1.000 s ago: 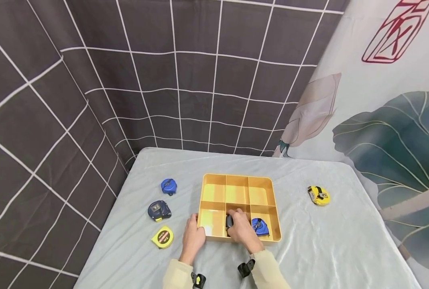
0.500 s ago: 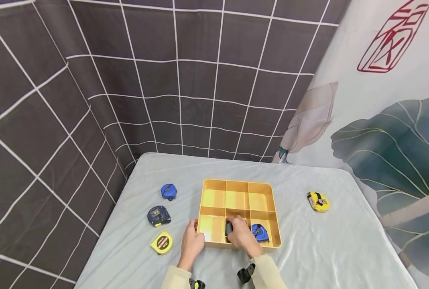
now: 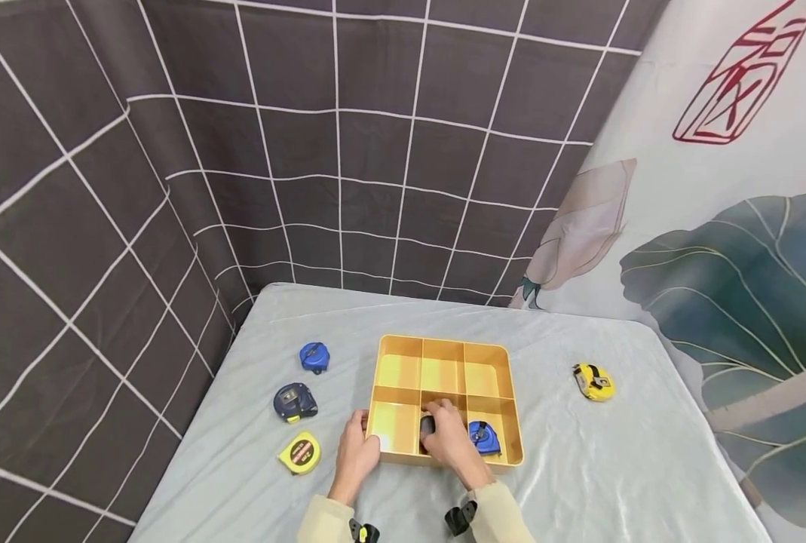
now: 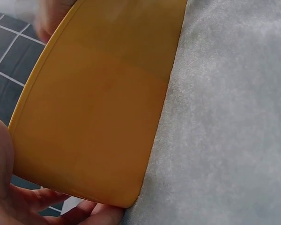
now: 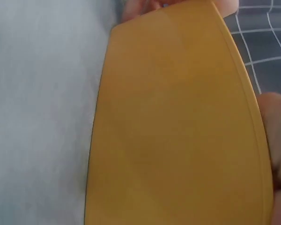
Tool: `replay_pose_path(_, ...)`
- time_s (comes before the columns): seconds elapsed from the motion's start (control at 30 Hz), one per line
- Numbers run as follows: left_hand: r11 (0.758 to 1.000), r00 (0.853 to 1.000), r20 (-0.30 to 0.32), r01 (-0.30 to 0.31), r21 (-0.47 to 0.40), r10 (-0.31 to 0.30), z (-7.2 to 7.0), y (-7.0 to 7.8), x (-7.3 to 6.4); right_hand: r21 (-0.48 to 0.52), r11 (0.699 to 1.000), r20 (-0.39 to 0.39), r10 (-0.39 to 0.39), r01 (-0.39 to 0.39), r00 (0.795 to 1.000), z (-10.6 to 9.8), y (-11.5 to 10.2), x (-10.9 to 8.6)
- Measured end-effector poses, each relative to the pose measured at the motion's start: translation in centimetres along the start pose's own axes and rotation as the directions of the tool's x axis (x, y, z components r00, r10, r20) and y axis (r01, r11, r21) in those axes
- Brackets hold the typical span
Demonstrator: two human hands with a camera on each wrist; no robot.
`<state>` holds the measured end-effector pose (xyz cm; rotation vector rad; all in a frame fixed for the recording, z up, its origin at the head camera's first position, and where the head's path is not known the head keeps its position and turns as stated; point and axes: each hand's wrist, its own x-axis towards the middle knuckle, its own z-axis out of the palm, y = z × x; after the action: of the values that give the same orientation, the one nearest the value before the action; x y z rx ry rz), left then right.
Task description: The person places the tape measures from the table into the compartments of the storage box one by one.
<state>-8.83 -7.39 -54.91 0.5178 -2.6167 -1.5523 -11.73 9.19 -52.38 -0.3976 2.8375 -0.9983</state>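
Beige sleeves (image 3: 326,520) lie nearest. My left hand (image 3: 356,454) clamps the yellow tray (image 3: 396,424) at its near left corner, right of a lime tape measure (image 3: 301,452). Set apart, my right hand (image 3: 452,439) grips a dark tape measure (image 3: 427,426) inside the near middle compartment, left of a blue tape measure (image 3: 485,439). Farther left sits a navy tape measure (image 3: 295,401).

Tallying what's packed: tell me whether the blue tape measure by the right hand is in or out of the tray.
In: the head view shows the blue tape measure inside the near right compartment.
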Motion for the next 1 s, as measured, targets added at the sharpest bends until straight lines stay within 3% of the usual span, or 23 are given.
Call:
replay_pose_path(0.07, 1.000, 1.000, 0.011, -0.006, -0.002, 0.006, -0.1, 0.0, 0.0, 0.028, 0.995, -0.094, -0.094, 0.097, 0.991, -0.5, 0.1, -0.4)
replay_pose_path(0.17, 1.000, 1.000, 0.028, 0.004, -0.005, -0.003, -0.2, 0.0, -0.3, 0.085, 0.970, -0.229, -0.204, 0.228, 0.952, -1.7, 0.8, -1.5)
replay_pose_path(0.27, 1.000, 0.999, 0.026, 0.020, -0.001, -0.020, -0.2, 0.0, -0.6, 0.151, 0.948, -0.331, -0.220, 0.282, 0.917, -3.5, 2.3, -2.2)
replay_pose_path(0.33, 1.000, 1.000, 0.016, 0.018, -0.008, -0.017, -0.3, 0.0, -0.6, 0.188, 0.942, -0.362, -0.196, 0.278, 0.911, -5.1, 3.8, -2.2)
replay_pose_path(0.4, 1.000, 1.000, 0.011, 0.012, -0.016, -0.012, -0.3, 0.0, -0.4, 0.184, 0.958, -0.347, -0.146, 0.220, 0.926, -7.0, 5.7, -2.1)
replay_pose_path(0.5, 1.000, 1.000, 0.008, 0.005, -0.025, -0.005, -0.3, 0.1, -0.1, 0.099, 0.987, -0.315, -0.092, 0.129, 0.945, -10.1, 9.0, -1.9)
replay_pose_path(0.67, 0.999, 1.000, 0.008, 0.017, -0.035, -0.017, -0.1, 0.1, -0.1, -0.049, 0.996, -0.345, 0.050, -0.071, 0.937, -14.4, 14.5, -1.8)
replay_pose_path(0.77, 0.999, 1.000, -0.004, 0.026, -0.035, -0.027, -0.1, 0.0, -0.1, -0.067, 0.966, -0.315, 0.217, -0.250, 0.924, -15.4, 17.6, -1.9)
replay_pose_path(0.87, 0.999, 1.000, -0.005, 0.025, -0.026, -0.025, -0.3, -0.1, -0.2, -0.081, 0.905, -0.230, 0.390, -0.417, 0.892, -15.3, 20.1, -2.1)
replay_pose_path(1.0, 1.000, 1.000, 0.005, 0.019, -0.017, -0.019, -0.4, -0.2, 0.1, -0.103, 0.847, -0.182, 0.499, -0.521, 0.847, -14.4, 22.3, -2.1)
